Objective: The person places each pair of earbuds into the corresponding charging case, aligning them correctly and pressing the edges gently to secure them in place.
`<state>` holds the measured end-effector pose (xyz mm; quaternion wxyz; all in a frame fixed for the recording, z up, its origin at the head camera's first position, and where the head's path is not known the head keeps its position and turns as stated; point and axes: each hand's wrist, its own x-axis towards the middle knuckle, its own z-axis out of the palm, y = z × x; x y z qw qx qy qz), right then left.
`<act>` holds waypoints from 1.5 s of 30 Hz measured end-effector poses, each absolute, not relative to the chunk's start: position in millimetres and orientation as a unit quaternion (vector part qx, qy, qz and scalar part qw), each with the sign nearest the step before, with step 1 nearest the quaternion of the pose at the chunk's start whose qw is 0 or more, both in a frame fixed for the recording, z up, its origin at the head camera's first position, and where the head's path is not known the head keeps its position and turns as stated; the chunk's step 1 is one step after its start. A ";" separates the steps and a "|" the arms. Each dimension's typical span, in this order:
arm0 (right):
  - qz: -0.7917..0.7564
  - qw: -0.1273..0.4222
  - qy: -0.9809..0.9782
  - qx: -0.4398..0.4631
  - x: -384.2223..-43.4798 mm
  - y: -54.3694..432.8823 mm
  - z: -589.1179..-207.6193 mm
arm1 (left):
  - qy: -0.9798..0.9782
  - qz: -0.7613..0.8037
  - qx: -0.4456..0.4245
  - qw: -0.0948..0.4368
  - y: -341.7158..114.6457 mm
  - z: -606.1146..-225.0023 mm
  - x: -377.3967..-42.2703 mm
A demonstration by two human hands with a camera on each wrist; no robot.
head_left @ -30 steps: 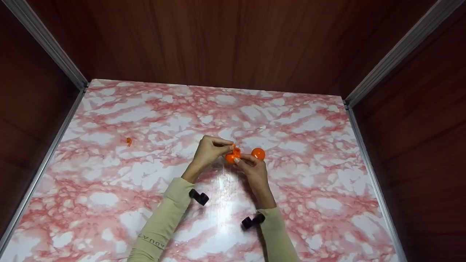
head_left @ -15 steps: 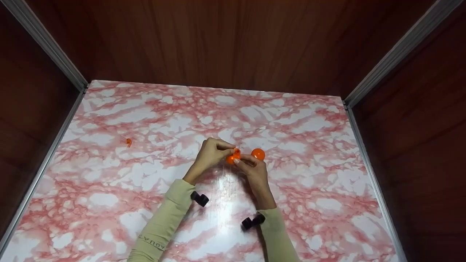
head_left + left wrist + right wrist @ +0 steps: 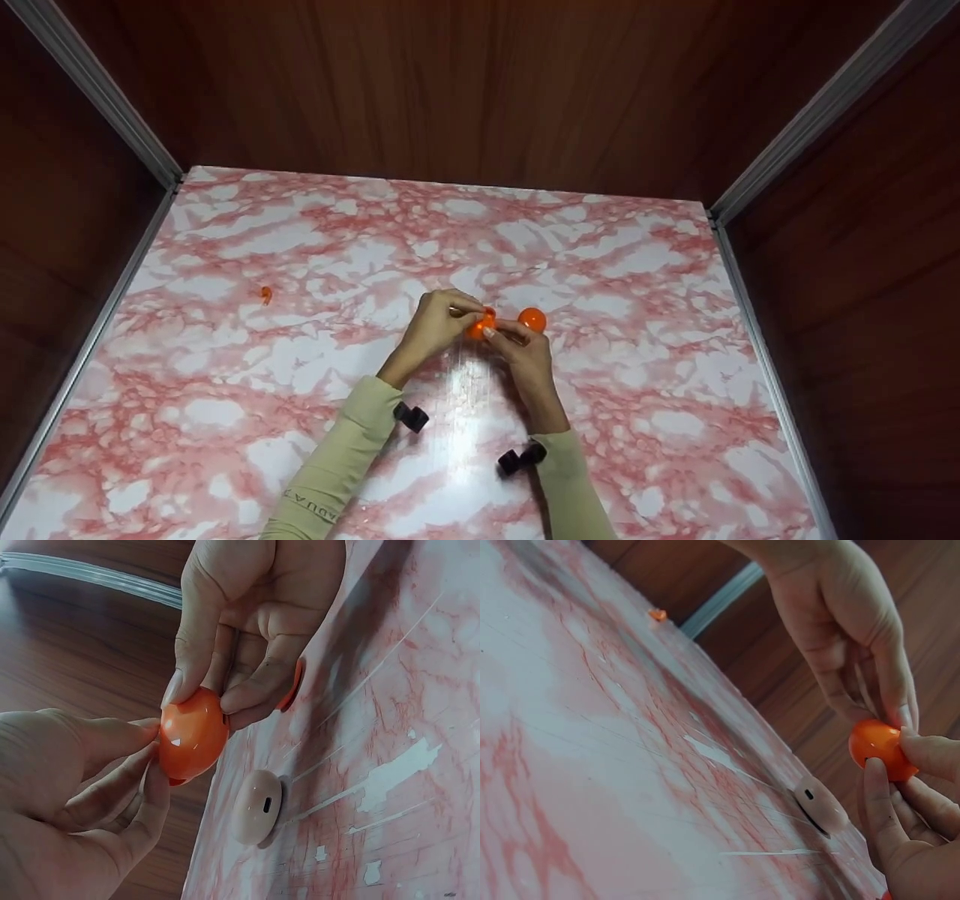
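An orange earbud case [image 3: 481, 328], smooth and rounded, is held up between the two hands. My right hand [image 3: 527, 356] grips its body with thumb and fingers; a small dark port shows beside the fingertips in the left wrist view. My left hand [image 3: 436, 326] pinches a small orange earbud right at the case's top, the earbud mostly hidden by the fingertips. In the right wrist view the case [image 3: 877, 746] shows one glossy orange side. A round orange object [image 3: 532, 319] lies on the table just beyond the right hand's fingers.
Another orange earbud [image 3: 265, 294] lies alone at the left on the pink-and-white marbled table [image 3: 315, 375]. A pale rounded case [image 3: 256, 806] with a dark port slot rests on the table in both wrist views. Dark wood panels [image 3: 465, 90] enclose the back and sides.
My left hand has shifted slightly right and nearer my body, closing in on the case; the small orange piece at its fingertips is now hidden. The right hand has stayed nearly still.
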<state>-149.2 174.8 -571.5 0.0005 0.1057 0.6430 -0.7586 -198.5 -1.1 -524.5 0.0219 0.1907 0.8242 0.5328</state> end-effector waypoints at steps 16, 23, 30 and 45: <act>-0.761 -0.003 0.640 0.105 -148.7 176.4 -571.0 | 0.874 0.462 0.148 -0.029 -38.1 -520.3 -217.4; -0.758 0.003 0.643 0.112 -148.8 177.6 -570.9 | 0.918 0.368 0.133 -0.065 -72.6 -520.7 -228.8; -0.768 0.006 0.632 0.105 -149.1 179.0 -570.6 | 0.931 0.342 0.098 -0.082 -110.6 -522.7 -237.7; -0.772 0.005 0.625 0.119 -147.1 176.9 -571.3 | 0.961 0.253 0.044 -0.099 -210.5 -528.7 -227.7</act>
